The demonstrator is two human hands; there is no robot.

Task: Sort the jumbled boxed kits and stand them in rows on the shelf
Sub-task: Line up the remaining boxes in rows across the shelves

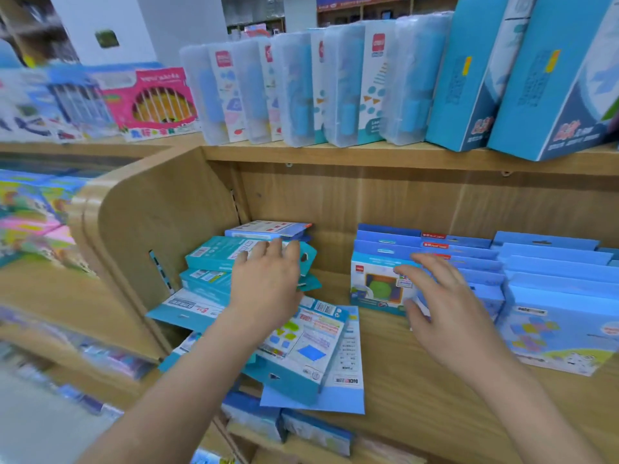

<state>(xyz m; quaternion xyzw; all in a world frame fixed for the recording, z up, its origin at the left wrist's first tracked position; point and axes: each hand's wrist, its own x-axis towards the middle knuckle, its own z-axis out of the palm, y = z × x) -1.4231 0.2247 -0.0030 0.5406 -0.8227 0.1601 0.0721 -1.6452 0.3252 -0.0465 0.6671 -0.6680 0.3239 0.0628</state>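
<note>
A jumbled pile of teal and blue boxed kits (pixel 207 262) lies at the left of the wooden shelf (pixel 395 356). My left hand (pixel 268 283) rests flat on top of the pile, fingers straight. More flat boxes (pixel 311 343) lie loose at the shelf's front. To the right stands a row of blue kits (pixel 378 286), the front box showing a green picture. My right hand (pixel 445 303) hovers at this front box with fingers spread; the fingertips seem to touch its top edge. Farther right stands another row of blue boxes (pixel 556 296).
The shelf's curved wooden side panel (pixel 140 222) closes the left end. On the upper shelf stand clear plastic cases (pixel 301 88) and tall blue boxes (pixel 536 78). A pink kit (pixel 154 102) lies at the upper left. More boxes (pixel 284 423) sit on the shelf below.
</note>
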